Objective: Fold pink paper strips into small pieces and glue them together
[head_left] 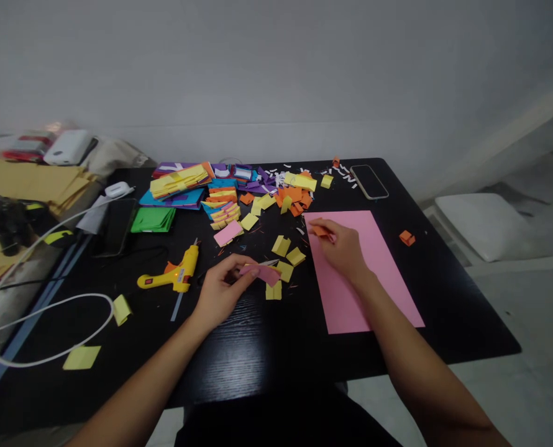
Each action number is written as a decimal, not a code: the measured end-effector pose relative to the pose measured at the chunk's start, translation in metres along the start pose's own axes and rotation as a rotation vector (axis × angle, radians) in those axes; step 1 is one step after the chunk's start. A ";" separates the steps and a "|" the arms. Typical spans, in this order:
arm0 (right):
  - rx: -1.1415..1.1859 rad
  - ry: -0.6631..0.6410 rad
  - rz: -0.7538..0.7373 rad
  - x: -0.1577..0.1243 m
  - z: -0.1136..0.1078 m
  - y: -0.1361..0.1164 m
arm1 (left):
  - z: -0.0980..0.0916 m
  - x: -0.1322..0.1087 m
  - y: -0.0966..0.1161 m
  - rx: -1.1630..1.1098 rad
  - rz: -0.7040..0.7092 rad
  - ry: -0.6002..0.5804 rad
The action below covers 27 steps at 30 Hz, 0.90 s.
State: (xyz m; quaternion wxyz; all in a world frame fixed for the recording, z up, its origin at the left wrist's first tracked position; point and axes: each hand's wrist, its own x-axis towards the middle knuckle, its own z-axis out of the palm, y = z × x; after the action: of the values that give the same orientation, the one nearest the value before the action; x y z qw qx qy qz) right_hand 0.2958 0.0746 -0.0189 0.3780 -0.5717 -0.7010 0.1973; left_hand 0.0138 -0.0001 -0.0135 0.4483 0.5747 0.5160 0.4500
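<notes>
My left hand [225,287] pinches a folded pink paper piece [266,274] between thumb and fingers, above the black table. A thin pointed metal tip [270,262] shows just behind that paper; the rest of it is hidden by the hand. Closed over the pink sheet [346,304], my right hand [339,245] has a small orange paper piece [320,231] at its fingertips. Between the hands lie several creased yellow paper pieces [281,246]. A heap of orange paper pieces [296,198] rests just beyond the sheet's far left corner.
A yellow glue gun [176,273] lies left of my left hand. Stacks of folded coloured paper [181,180] and a green paper bundle [153,220] are behind it. One phone [370,182] is at the back right, another dark phone [115,228] at left. A white cable [48,307] loops across the left side.
</notes>
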 end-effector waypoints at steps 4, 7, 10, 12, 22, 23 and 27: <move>0.621 -0.251 0.261 -0.012 0.011 -0.029 | 0.000 -0.001 0.002 -0.034 0.008 -0.002; 0.917 -0.448 0.467 -0.021 0.019 -0.048 | 0.000 -0.003 0.004 -0.053 0.023 -0.022; 1.026 -0.579 0.563 -0.028 0.024 -0.056 | 0.000 -0.003 0.007 -0.090 0.021 -0.043; 0.966 -0.591 0.537 -0.030 0.025 -0.057 | -0.001 -0.003 0.008 -0.100 0.012 -0.050; 0.491 -0.549 0.098 -0.038 0.029 -0.060 | -0.003 -0.004 0.008 -0.161 0.053 -0.096; 0.527 -0.545 0.111 -0.040 0.032 -0.061 | -0.004 -0.004 0.008 -0.155 0.072 -0.123; 0.666 -0.515 0.241 -0.048 0.039 -0.066 | -0.005 -0.004 0.010 -0.023 0.164 -0.217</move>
State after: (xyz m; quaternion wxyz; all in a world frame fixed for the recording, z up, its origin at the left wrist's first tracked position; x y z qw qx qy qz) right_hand 0.2263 0.0175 -0.0114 0.3287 -0.4284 -0.5990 0.5914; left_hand 0.0110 -0.0042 -0.0027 0.4696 0.6551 0.4106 0.4263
